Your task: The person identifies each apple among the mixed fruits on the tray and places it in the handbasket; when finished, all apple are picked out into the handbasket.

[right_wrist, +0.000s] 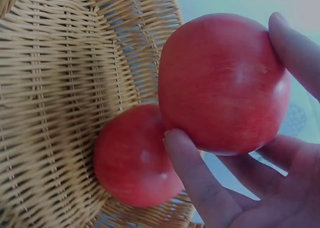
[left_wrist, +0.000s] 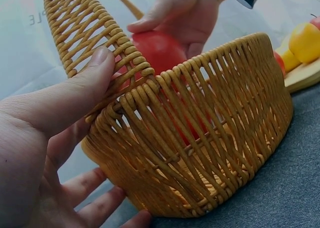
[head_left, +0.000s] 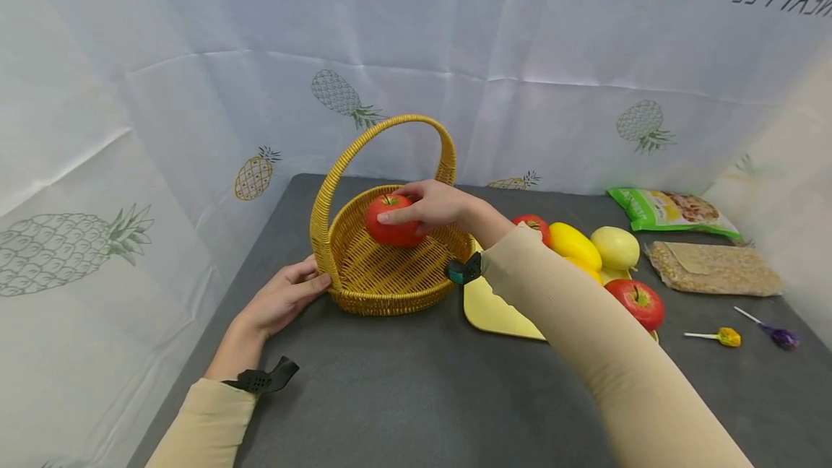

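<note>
A yellow wicker basket (head_left: pixel 390 302) with a tall arched handle stands on the dark table. My right hand (head_left: pixel 432 204) holds a red apple (right_wrist: pixel 225 82) above the basket, thumb on one side and fingers on the other. Below it, a second red apple (right_wrist: pixel 140 155) lies inside against the woven wall; in the head view the held apple and hand largely cover it. My left hand (head_left: pixel 289 293) rests on the basket's left outer side. Its thumb (left_wrist: pixel 95 70) lies along the foot of the handle, and the fairly straight fingers spread against the wall lower down.
Right of the basket, a pale yellow tray (head_left: pixel 500 313) bears red apples (head_left: pixel 637 303), a yellow fruit (head_left: pixel 575 244) and a pale round fruit (head_left: pixel 615 248). Farther right lie a green packet (head_left: pixel 672 211), a bag of grains (head_left: pixel 715 268) and two lollipops (head_left: pixel 728 337). A pineapple-print curtain (head_left: pixel 494 42) hangs behind.
</note>
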{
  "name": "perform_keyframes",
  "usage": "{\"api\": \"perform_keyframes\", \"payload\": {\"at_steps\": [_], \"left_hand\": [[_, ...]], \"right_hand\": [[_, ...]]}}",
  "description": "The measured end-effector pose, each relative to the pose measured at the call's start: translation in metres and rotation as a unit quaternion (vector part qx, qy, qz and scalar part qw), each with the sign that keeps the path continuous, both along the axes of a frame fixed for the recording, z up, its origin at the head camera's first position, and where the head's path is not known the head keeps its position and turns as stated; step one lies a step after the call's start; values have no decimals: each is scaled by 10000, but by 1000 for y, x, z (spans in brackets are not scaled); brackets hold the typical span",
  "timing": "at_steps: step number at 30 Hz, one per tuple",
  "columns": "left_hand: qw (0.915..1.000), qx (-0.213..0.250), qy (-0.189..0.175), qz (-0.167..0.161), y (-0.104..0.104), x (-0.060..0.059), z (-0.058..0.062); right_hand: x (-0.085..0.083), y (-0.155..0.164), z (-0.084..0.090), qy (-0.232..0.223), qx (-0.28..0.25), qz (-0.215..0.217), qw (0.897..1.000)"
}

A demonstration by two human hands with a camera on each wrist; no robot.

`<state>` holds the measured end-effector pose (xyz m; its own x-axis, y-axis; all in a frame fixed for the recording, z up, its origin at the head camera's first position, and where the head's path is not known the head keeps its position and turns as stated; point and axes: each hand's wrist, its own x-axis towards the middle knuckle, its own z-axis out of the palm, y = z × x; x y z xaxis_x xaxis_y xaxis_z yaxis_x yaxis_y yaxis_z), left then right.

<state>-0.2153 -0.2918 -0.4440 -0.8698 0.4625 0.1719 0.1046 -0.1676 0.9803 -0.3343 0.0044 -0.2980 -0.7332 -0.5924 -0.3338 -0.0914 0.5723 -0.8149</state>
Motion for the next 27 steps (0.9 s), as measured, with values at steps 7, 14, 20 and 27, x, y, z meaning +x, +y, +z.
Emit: {"api": "perform_keyframes", "payload": {"at_steps": [7,14,20,27], "left_hand": [[9999,72,75,-53,-1,0,1],[9998,111,118,-79,2,1,3],[9999,63,80,-54,5,1,5],[10000,35,-67,59,2,3,4]], "right_hand": [[1,-10,-5,-134,-66,349,9993],[1,-15,-11,-300,-163,435,9985],[3,-23,-14,-259,-104,549,9981],[2,-36,-19,-143,167,842,9962]]}}
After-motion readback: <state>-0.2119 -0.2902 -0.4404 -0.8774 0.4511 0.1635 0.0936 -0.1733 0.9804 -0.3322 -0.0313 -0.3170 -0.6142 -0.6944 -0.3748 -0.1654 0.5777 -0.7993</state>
